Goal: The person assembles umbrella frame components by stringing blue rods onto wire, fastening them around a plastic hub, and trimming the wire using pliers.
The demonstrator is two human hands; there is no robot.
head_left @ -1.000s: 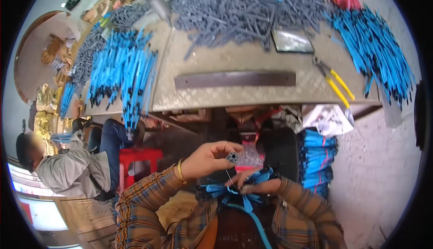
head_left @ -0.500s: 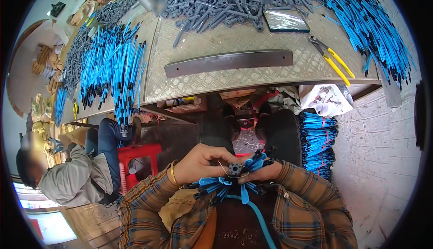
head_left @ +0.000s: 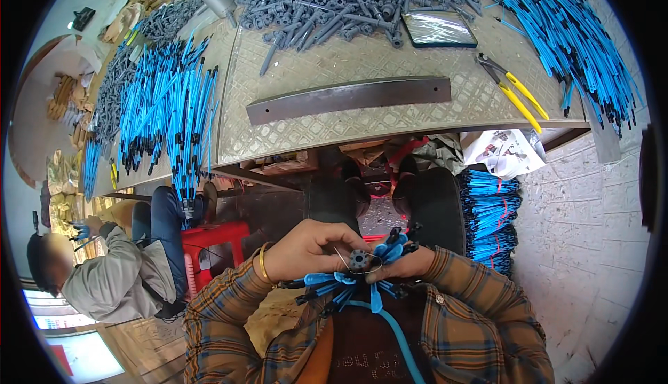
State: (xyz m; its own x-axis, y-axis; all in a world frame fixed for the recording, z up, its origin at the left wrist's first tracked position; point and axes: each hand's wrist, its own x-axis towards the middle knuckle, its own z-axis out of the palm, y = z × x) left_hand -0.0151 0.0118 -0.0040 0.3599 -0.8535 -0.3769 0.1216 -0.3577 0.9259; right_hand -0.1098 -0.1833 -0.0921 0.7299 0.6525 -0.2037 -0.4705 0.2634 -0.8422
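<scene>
Close to my body, both hands meet around a grey round plastic hub (head_left: 360, 260) with holes in its face. Blue rods with black tips (head_left: 341, 281) fan out around it. A thin wire (head_left: 376, 270) loops past the hub. My left hand (head_left: 304, 250) is closed, thumb and fingertips pinching at the hub's left side. From the other side my right hand (head_left: 410, 264) grips the blue rods beside the hub, its fingers partly hidden. Where exactly each wire end lies between my fingertips is too small to tell.
On the table (head_left: 313, 123) lie a dark metal bar (head_left: 348, 98), yellow-handled pincers (head_left: 511, 91), a flat dark-framed device (head_left: 440, 29), heaped grey plastic parts (head_left: 334, 1) and blue rods (head_left: 567, 43). Bundled rods (head_left: 490, 220) stack beside my leg. A co-worker (head_left: 115, 272) sits at left.
My hands keep almost the same hold on the hub and rods. The view has shifted slightly, and the co-worker's arm at left has moved a little.
</scene>
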